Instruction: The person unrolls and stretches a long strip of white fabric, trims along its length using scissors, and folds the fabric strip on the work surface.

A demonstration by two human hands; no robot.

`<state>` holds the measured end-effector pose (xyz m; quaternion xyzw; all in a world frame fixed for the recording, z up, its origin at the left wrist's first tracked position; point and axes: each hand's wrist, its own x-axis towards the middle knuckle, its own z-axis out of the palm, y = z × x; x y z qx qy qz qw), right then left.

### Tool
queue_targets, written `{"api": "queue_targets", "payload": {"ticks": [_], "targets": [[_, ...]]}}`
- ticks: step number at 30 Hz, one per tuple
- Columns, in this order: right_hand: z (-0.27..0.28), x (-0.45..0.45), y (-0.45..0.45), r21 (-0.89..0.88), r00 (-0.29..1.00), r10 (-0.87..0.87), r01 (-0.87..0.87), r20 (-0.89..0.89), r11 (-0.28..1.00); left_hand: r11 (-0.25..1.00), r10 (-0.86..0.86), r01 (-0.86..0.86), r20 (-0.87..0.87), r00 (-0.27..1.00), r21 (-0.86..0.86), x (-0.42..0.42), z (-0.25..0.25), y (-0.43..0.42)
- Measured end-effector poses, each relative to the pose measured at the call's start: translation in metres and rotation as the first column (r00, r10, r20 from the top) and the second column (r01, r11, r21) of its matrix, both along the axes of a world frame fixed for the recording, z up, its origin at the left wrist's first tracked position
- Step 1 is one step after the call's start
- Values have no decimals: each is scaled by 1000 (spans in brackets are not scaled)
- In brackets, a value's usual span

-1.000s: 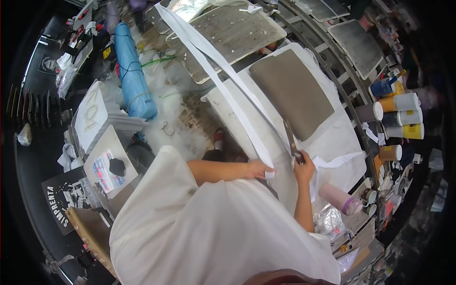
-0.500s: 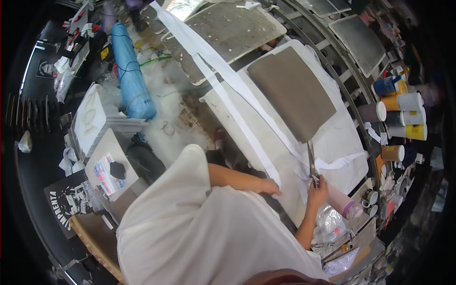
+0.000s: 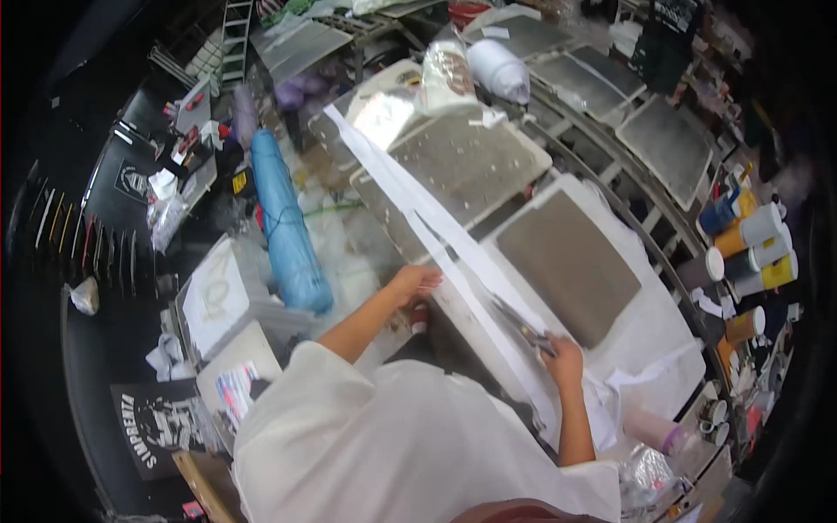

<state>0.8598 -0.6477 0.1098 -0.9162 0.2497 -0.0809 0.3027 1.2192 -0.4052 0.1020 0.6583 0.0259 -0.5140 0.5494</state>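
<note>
My right hand (image 3: 565,359) is closed round the handles of a pair of scissors (image 3: 521,324), whose blades point up and left over a long white fabric strip (image 3: 466,261). The strip runs diagonally across the boards, with a lengthwise slit parting it into two bands along its middle. At the strip's left edge is my left hand (image 3: 415,284), its fingers stretched out and slightly blurred; I see nothing held in it. Beside the scissors lies a grey-brown flat panel (image 3: 571,266) on a white-covered board (image 3: 667,336).
Another speckled grey board (image 3: 466,174) adjoins behind. A metal rail (image 3: 623,174) curves along the right, with several ink tubs (image 3: 758,228) beyond it. On the left stand a blue wrapped roll (image 3: 288,231) and stacked white sheets (image 3: 214,292). A pink roll (image 3: 654,429) lies near my right forearm.
My left hand has moved up and left along the strip, away from its near end. The scissors in my right hand have swung left over the strip. My view has shifted too.
</note>
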Motion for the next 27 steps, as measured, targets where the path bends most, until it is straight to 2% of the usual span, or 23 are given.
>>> {"api": "queue_targets", "payload": {"ticks": [3,7,8,9,10,11,12,13,14,15,16,17,18,20,22,23,24,26,27], "targets": [[-1,13,8,-73,995,-13,6,-97,997,999,33,-32,19,999,-14,80,-11,22],[-22,15,18,-205,921,-264,211,-286,956,993,77,-68,93,993,-100,187,-19,44],[-49,3,11,-364,895,-264,126,-359,923,990,87,-71,129,988,-123,216,-15,50],[-50,4,6,-295,836,-266,132,-480,946,984,121,-96,165,979,-151,249,-24,55],[-45,5,15,-420,806,-309,84,-505,904,979,150,-124,163,975,-159,266,-41,64],[-44,8,18,-529,771,-344,10,-536,849,991,38,-9,216,976,-137,291,-53,71],[-46,11,12,-469,668,-353,8,-655,883,986,-72,110,272,960,-124,317,-62,74],[-32,29,6,-466,616,-362,-9,-700,885,990,-63,93,253,965,-106,322,-47,71],[-33,37,0,-539,673,-453,96,-584,837,993,-50,74,245,968,-91,329,-20,66],[-36,42,-5,-533,654,-484,143,-582,834,993,-55,75,211,976,-90,337,-11,64],[-32,39,-2,-531,640,-483,135,-598,836,984,-160,174,251,955,-34,350,-2,63],[-34,45,2,-510,694,-500,219,-517,832,961,-270,276,303,914,26,370,10,60],[-36,52,6,-481,740,-522,304,-425,822,957,-282,288,307,909,25,391,23,57],[-29,64,26,-455,734,-510,304,-448,837,919,-389,380,383,838,102,427,38,60],[-38,75,49,-621,779,-626,488,-6,614,948,-318,303,384,867,100,468,33,73],[-38,78,50,-611,784,-621,488,-8,623,968,-250,230,393,885,100,488,31,83],[-36,78,51,-616,679,-734,587,22,525,968,-252,224,399,882,116,502,24,95],[-30,96,48,-604,416,-906,743,78,289,988,-75,20,365,928,151,537,11,115],[-25,125,36,-410,359,-931,861,71,301,985,-94,30,382,919,171,555,15,117]]}}
